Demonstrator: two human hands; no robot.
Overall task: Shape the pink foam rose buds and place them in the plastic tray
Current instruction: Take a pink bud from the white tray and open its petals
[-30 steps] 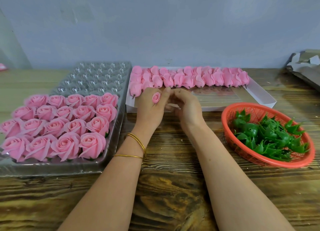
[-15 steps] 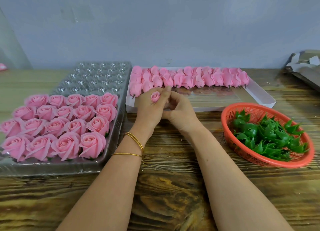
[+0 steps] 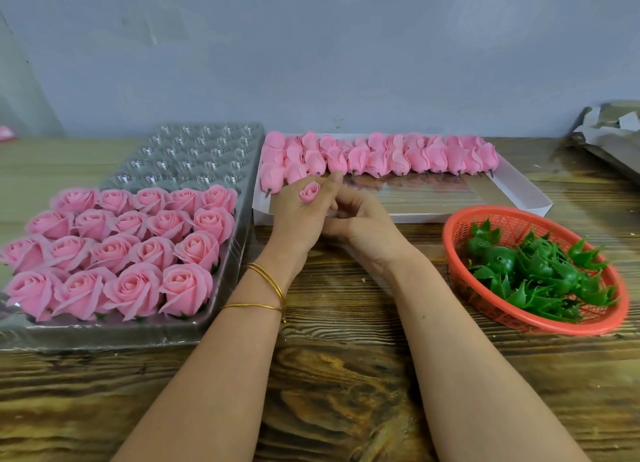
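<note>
Rose bud (image 3: 309, 192): small, pink, tightly furled; centre frame, right of the plastic tray (image 3: 104, 333). Left hand (image 3: 301, 219): fingers curled round the bud. Right hand (image 3: 363, 226): curled against the left; cannot tell its hold.

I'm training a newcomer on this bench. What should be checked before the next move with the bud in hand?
1. Bud gripped by left hand: ok.
2. Right hand holding the bud's base: cannot tell, fingers hidden.
3. Bud opened like the finished roses: not ok, tightly furled.
4. Free pockets in plastic tray: ok, far rows empty.
5. Green calyxes in basket at hand: ok.
</note>
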